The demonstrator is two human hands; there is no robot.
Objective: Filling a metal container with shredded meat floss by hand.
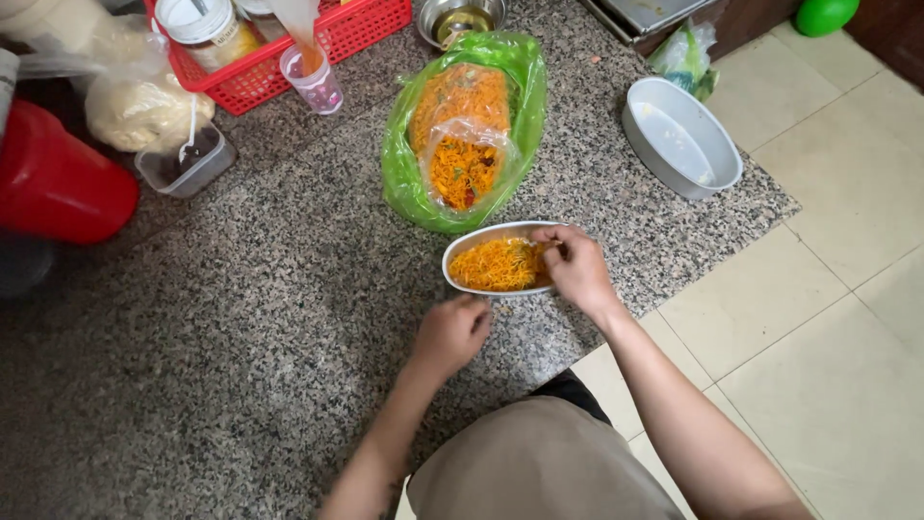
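Nearest the camera, the left hand [450, 334] rests on the granite table [241, 327] just below the oval dish [481, 241], fingers curled into a loose fist, holding nothing that shows. That dish, white and filled with orange shreds [496, 267], lies between the two hands. At the dish's right end, the right hand [576, 268] lies over the rim, fingertips bunched and pressed into the shreds; whether it pinches any I cannot tell. Just above the dish lies an open green bag [404, 183] with more orange shreds. Up and to the right of the dish, well apart, a white tub [679, 140] stands near the table's edge. Far up left of the dish stands a red basket [356, 29].
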